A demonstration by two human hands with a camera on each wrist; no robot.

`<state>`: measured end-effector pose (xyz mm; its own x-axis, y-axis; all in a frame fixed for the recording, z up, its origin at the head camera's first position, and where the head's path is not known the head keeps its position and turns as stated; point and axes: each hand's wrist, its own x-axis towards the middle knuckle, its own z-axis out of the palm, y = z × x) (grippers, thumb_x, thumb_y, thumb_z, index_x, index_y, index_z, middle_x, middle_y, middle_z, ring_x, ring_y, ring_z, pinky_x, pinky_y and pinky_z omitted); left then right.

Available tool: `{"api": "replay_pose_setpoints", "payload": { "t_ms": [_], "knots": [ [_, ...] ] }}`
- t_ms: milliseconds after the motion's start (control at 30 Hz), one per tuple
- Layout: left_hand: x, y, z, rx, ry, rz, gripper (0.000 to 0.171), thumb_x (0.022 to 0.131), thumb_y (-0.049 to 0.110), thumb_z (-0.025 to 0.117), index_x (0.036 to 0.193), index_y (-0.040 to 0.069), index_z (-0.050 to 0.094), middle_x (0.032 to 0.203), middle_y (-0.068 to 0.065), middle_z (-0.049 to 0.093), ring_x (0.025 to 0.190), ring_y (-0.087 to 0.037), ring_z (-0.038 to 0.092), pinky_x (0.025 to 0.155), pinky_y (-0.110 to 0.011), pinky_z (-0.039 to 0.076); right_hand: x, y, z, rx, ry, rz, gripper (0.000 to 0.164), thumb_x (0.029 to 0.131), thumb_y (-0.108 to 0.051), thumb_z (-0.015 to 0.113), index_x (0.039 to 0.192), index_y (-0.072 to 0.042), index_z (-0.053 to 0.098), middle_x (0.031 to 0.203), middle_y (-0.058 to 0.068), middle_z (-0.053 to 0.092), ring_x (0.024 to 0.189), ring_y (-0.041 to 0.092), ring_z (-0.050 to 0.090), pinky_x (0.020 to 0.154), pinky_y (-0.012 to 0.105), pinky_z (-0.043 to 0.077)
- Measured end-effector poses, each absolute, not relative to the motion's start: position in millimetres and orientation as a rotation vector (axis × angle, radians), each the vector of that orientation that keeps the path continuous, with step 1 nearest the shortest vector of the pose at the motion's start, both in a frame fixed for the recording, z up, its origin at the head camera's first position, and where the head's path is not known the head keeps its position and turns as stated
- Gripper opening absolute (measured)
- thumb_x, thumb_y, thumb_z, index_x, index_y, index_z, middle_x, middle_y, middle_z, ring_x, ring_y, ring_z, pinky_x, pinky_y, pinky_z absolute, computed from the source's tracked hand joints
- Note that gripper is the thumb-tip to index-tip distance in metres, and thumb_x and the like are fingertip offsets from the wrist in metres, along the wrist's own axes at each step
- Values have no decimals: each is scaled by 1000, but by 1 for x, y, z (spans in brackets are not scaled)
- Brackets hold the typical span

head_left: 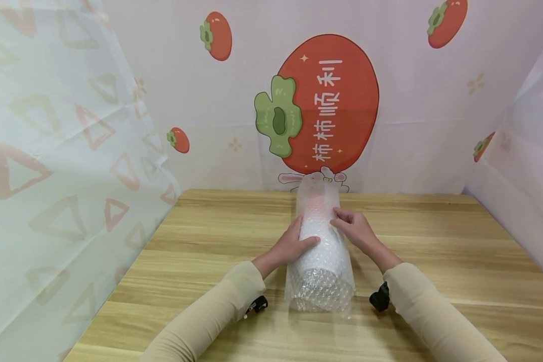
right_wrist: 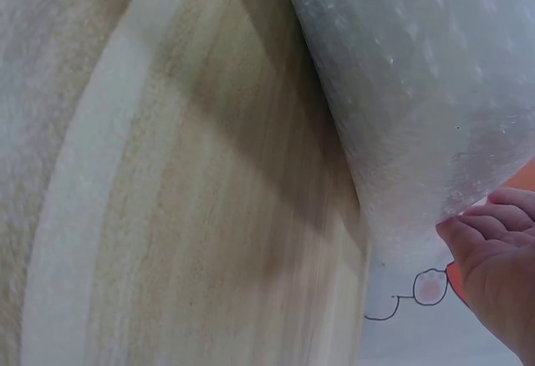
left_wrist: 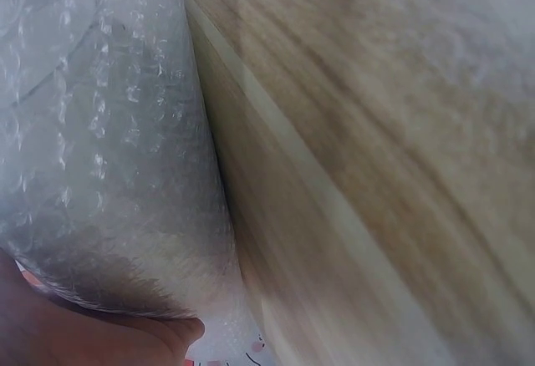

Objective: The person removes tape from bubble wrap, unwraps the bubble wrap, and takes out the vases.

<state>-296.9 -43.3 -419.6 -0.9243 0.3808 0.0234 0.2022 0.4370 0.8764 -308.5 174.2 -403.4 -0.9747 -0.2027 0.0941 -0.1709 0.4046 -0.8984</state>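
A long roll of bubble wrap (head_left: 319, 261) lies on the wooden table, its near end showing rounded layers and a loose edge. My left hand (head_left: 295, 244) grips the roll's left side, thumb across the top; the left wrist view shows this hand (left_wrist: 100, 332) against the wrap (left_wrist: 109, 132). On the other side, my right hand (head_left: 355, 229) has thumb and index finger at the wrap's right edge and seems to pinch it. In the right wrist view its bent fingers (right_wrist: 501, 217) touch the wrap (right_wrist: 418, 90). Whether anything lies inside the roll is hidden.
The wooden table (head_left: 226, 226) extends on both sides of the roll. Behind it hangs a pale cloth (head_left: 402, 100) printed with persimmons, and patterned cloth (head_left: 72, 151) borders the left side. Small black devices (head_left: 380, 297) sit beneath the wrists.
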Motion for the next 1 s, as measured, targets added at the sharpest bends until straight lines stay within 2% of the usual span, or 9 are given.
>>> {"api": "replay_pose_setpoints", "payload": {
  "t_ms": [533,1000],
  "knots": [
    [-297,-44,-421,484,2485,1501,91,91,44,61,156,6,10,156,-15,22,135,-31,33,103,-53,36,-317,177,-394,-322,2623,-1671,55,101,-26,49,146,5,38,148,23,37,137,38,34,106,51,33],
    [-299,-44,-422,529,2475,1536,91,90,41,61,155,3,10,156,-17,22,136,-31,32,105,-50,35,-337,174,-391,-292,2606,-1592,63,100,-35,51,150,0,33,152,21,33,140,37,29,108,52,31]
  ]
}}
